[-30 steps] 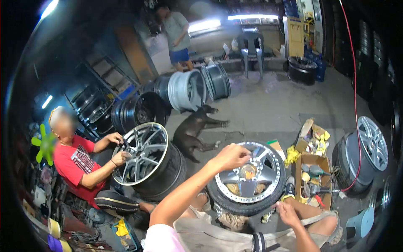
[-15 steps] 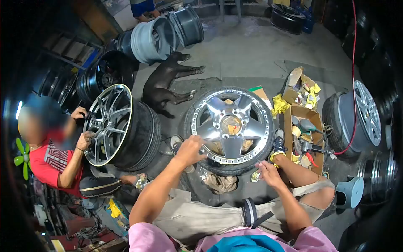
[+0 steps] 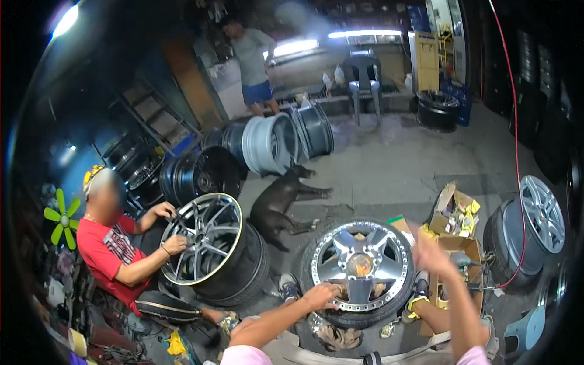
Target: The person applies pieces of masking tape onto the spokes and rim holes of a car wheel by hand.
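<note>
A polished five-spoke wheel rim [image 3: 360, 283], dotted with small holes around its edge, lies face up on a black tire [image 3: 360, 320] between my feet. My left hand [image 3: 321, 297] rests at the rim's lower left edge, thumb and fingers apart. Raised above the rim's right side is my right hand [image 3: 433, 252]; motion smears its fingers, so anything in them cannot be made out. A crumpled beige rag [image 3: 338, 338] lies on the floor below the tire, with a small crumpled wrapper [image 3: 387, 329] to its right.
At left, a person in a red shirt [image 3: 112, 261] handles another wheel [image 3: 204, 240]. A dark dog [image 3: 277, 210] lies beyond. Cardboard boxes [image 3: 460, 244] with tools and yellow cloth stand right, near a hanging red hose [image 3: 516, 115]. Farther back are rims [image 3: 267, 143] and another person [image 3: 252, 61].
The camera view has tilted up, showing more of the room. My right hand has risen from low beside the tire to above the rim's right side. My left hand stays near the rim's lower left edge.
</note>
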`<state>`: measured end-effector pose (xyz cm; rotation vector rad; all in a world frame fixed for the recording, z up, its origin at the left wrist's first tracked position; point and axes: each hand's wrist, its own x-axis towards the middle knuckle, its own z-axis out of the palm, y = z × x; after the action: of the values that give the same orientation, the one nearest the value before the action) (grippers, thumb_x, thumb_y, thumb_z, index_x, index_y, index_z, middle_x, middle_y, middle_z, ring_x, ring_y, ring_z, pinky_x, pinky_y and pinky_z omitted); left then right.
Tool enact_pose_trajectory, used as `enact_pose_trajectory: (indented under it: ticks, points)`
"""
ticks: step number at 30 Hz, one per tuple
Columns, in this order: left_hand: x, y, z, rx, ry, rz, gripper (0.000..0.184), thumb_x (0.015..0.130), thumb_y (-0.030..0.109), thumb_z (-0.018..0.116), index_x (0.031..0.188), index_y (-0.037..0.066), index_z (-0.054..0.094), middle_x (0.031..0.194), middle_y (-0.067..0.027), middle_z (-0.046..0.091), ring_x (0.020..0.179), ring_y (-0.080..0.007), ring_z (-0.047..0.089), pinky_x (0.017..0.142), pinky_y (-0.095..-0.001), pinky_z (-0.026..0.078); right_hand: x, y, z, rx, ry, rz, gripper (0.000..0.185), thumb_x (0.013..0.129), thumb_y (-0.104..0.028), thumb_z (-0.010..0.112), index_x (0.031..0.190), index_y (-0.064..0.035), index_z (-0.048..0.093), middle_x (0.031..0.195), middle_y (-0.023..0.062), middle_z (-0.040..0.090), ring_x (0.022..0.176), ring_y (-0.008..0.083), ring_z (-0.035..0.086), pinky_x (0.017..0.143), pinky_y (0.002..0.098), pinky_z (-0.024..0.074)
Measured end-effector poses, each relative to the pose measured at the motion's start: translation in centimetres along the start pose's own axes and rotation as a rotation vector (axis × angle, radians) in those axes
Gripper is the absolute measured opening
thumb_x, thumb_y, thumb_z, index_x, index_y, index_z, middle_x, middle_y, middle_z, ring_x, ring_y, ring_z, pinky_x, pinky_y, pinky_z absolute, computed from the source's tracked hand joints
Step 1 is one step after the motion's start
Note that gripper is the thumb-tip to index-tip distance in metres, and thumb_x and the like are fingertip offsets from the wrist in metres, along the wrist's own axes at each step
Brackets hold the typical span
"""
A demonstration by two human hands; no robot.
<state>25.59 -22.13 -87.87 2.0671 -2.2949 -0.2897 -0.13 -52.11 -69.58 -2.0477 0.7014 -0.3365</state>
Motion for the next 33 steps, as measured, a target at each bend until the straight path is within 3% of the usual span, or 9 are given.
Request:
enact_pose_trajectory:
  ticks: [4,9,11,12,16,19,24,28,33]
  points:
    - [0.0,-1.0,3.1,0.054,0.103,0.049,0.071,0.089,0.06,0.064,0.132,0.003,0.058,0.131,-0.0153,0.061,0.118,-0.0334,0.063,0.096,-0.0449,0.052,-1.6,-26.9,-10.4,0.105,0.061,-0.588,0.045,0.109,-0.025,0.044,0.153,-0.0185,0.05,0.064,-0.0063,0.045,0.049,0.003,0.043,0.044,0.0191,0.0397]
    - [0.1,0.2,3.0,0.122,0.15,0.066,0.074,0.085,0.057,0.072,0.128,-0.001,0.055,0.109,-0.013,0.064,0.103,-0.03,0.068,0.089,-0.042,0.056,-9.8,-35.3,-3.8,-0.381,-0.988,-1.003,0.037,0.106,-0.02,0.046,0.139,-0.0131,0.06,0.105,0.0184,0.071,0.091,0.0347,0.069,0.083,0.0473,0.0558]
    - [1.1,0.8,3.7,0.152,0.049,-0.048,0.074,0.085,0.059,0.071,0.127,0.0,0.056,0.108,-0.0129,0.064,0.102,-0.0282,0.068,0.086,-0.0421,0.056,-12.1,-37.4,-2.7,-0.762,-1.097,-0.729,0.041,0.104,-0.017,0.046,0.144,-0.0132,0.055,0.107,0.0214,0.071,0.099,0.0346,0.071,0.088,0.0469,0.057]
    - [2.2,-3.1,11.7,0.147,0.409,0.13,0.073,0.085,0.06,0.07,0.126,0.0,0.058,0.108,-0.0131,0.065,0.102,-0.0294,0.068,0.085,-0.0417,0.055,-12.8,-38.0,-2.2,-0.94,-1.144,-0.577,0.044,0.102,-0.015,0.046,0.146,-0.0133,0.053,0.107,0.0229,0.071,0.103,0.0345,0.071,0.091,0.0467,0.0576]
    - [1.8,4.6,4.6,0.146,0.135,-0.117,0.072,0.086,0.06,0.069,0.125,0.001,0.06,0.113,-0.0152,0.066,0.104,-0.0312,0.067,0.088,-0.0431,0.055,-6.5,-42.3,-5.2,-0.561,0.062,-1.062,0.047,0.097,-0.008,0.054,0.143,-0.0143,0.059,0.131,0.0191,0.069,0.118,0.0358,0.066,0.107,0.0454,0.0518]
    - [2.7,5.8,5.2,0.099,0.305,-0.165,0.06,0.091,0.056,0.067,0.111,-0.001,0.064,0.102,-0.016,0.067,0.097,-0.0325,0.07,0.083,-0.0465,0.056,-10.1,-44.7,-2.8,-0.575,-0.412,-1.089,0.045,0.098,-0.01,0.054,0.142,-0.0106,0.06,0.136,0.0194,0.066,0.122,0.0318,0.065,0.105,0.044,0.0511]
    - [3.1,5.8,2.6,-0.141,0.1,-0.325,0.067,0.087,0.067,0.067,0.112,0.005,0.07,0.108,-0.0199,0.074,0.099,-0.0378,0.072,0.087,-0.0496,0.056,-14.0,-41.6,-6.3,-0.611,-1.165,-0.567,0.045,0.103,-0.013,0.049,0.146,-0.0036,0.054,0.125,0.0228,0.069,0.111,0.0318,0.069,0.095,0.0403,0.0542]
    - [3.4,3.4,5.0,-0.172,0.153,-0.216,0.059,0.086,0.064,0.07,0.127,0.021,0.071,0.119,-0.0141,0.073,0.106,-0.039,0.07,0.092,-0.0487,0.057,-18.2,-39.1,-8.0,-0.862,-1.111,-0.145,0.05,0.1,-0.025,0.055,0.148,-0.0109,0.054,0.13,0.0168,0.067,0.107,0.025,0.067,0.093,0.037,0.0548]
    - [1.2,8.7,-1.9,-0.367,0.106,-0.277,0.035,0.091,0.032,0.067,0.115,0.008,0.075,0.108,-0.0241,0.074,0.101,-0.0414,0.07,0.089,-0.0508,0.054,-14.5,-33.9,-18.7,-0.645,-0.657,-0.03,0.062,0.099,-0.029,0.061,0.157,-0.017,0.044,0.146,0.0147,0.059,0.116,0.0267,0.066,0.093,0.0394,0.0568]
